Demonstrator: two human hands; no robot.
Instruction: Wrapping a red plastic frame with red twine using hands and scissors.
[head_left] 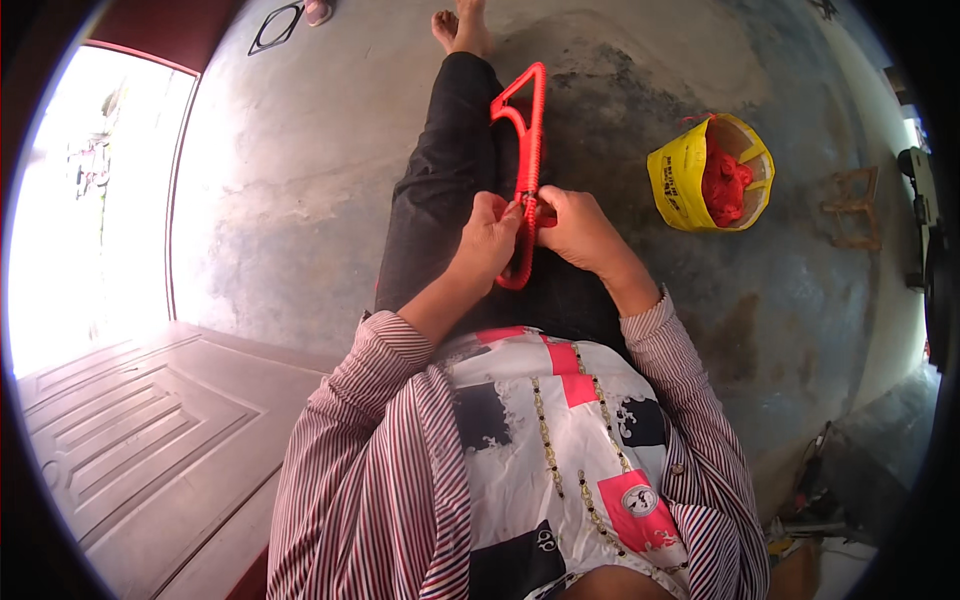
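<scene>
The left hand and the right hand meet over the person's lap, both closed on the red triangular plastic hanger wrapped in red cord. The hanger lies along the dark trouser leg, its triangular end far from the body and its curved end near. Left fingers curl tightly round the shaft; right fingers pinch it from the right side, and whether they also hold a loose cord end cannot be determined. A yellow bag holding red material stands on the grey concrete floor, well apart to the right. Risk: if either grip slackens, the wrapping is likely to loosen or unwind; uneven tension would probably leave gaps between turns.
</scene>
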